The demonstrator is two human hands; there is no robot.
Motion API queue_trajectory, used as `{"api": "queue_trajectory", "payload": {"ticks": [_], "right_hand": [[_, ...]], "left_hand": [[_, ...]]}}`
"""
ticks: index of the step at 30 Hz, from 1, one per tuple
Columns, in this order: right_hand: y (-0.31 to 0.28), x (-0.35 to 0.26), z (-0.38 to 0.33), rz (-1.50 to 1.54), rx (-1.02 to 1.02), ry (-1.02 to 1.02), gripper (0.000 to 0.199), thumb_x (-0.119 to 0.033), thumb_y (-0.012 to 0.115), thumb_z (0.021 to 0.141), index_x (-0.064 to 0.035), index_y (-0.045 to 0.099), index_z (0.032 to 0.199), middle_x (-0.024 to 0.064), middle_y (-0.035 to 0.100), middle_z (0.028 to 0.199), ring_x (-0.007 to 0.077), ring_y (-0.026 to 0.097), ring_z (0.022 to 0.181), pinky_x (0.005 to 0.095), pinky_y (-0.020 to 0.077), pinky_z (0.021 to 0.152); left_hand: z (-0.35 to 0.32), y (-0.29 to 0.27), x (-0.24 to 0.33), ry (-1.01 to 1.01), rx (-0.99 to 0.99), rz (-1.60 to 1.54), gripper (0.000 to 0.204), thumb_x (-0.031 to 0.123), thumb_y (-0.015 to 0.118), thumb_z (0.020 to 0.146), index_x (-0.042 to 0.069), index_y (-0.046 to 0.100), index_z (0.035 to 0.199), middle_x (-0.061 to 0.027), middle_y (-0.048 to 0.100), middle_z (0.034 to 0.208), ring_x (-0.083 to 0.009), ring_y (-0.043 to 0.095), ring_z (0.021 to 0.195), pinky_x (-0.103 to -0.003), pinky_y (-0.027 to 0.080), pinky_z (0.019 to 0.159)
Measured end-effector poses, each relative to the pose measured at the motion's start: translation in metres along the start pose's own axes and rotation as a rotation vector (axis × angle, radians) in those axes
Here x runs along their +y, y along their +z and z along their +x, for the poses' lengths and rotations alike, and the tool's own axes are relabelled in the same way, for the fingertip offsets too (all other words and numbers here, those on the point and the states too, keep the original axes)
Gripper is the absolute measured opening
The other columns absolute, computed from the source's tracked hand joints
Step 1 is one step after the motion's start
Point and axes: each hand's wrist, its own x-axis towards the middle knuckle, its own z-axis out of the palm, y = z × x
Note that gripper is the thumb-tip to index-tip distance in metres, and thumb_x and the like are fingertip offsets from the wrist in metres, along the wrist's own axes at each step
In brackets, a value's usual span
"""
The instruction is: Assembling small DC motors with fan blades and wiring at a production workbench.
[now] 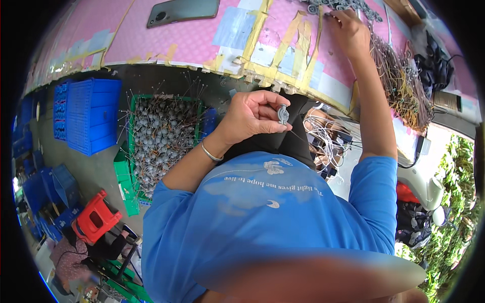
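Note:
Between the thumb and fingers of my left hand (252, 116) is a small grey round part (283, 114), held in front of my lap by the table edge. A thin wire or pin seems to stick out below it. My right hand (352, 34) reaches over the pink-covered table (202, 40) to the far side. Its fingertips are pinched together on a small dark grey piece (328, 15), beside a pile of grey round parts (371, 11). To the right of my right forearm lies a bundle of thin brown and reddish wires (401, 83).
A phone (183, 12) lies on the table at the far left. Left of my legs stands a green crate (132, 113) full of grey round parts with wires. Blue crates (93, 117) and a red stool (96, 218) are farther left. White cables (323, 139) hang under the table.

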Motion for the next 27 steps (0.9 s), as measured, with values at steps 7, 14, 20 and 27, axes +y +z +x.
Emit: {"api": "queue_trajectory", "payload": {"ticks": [7,14,20,27], "right_hand": [[-0.008,-0.001,-0.006,-0.036,-0.137,0.064,0.020,-0.022,0.067,0.085,-0.0127,0.072,0.102,0.0119,0.071,0.087,0.0296,0.068,0.077,0.0375,0.0541,0.070],[-0.072,-0.130,-0.087,0.931,-0.198,0.436,0.027,-0.006,0.069,0.088,0.0028,0.067,0.114,0.0043,0.070,0.093,0.0081,0.062,0.081,0.0222,0.0501,0.071],[-0.104,-0.159,-0.135,1.249,-0.160,0.475,0.024,0.000,0.069,0.088,0.0040,0.066,0.111,0.0060,0.069,0.098,0.0112,0.064,0.090,0.0247,0.0526,0.082],[-0.115,-0.151,-0.149,1.083,-0.151,0.371,0.022,0.002,0.071,0.084,0.0019,0.070,0.106,0.0054,0.069,0.098,0.0111,0.065,0.084,0.0232,0.0526,0.075]], "left_hand": [[0.006,0.009,0.002,0.075,0.066,0.094,0.041,-0.014,0.072,0.074,-0.008,0.060,0.114,-0.0111,0.069,0.091,-0.0231,0.072,0.086,-0.032,0.060,0.079],[-0.002,0.014,0.007,0.343,0.233,0.229,0.039,-0.008,0.076,0.076,-0.006,0.062,0.112,-0.0087,0.070,0.093,-0.0130,0.069,0.085,-0.027,0.057,0.079],[-0.005,0.032,0.007,0.408,0.200,0.349,0.041,-0.007,0.076,0.074,-0.004,0.064,0.113,-0.0078,0.072,0.090,-0.0107,0.069,0.083,-0.025,0.056,0.076],[-0.007,0.046,0.000,0.433,0.200,0.443,0.040,-0.004,0.078,0.072,-0.001,0.066,0.110,-0.0074,0.073,0.089,-0.0089,0.069,0.078,-0.024,0.056,0.072]]}}
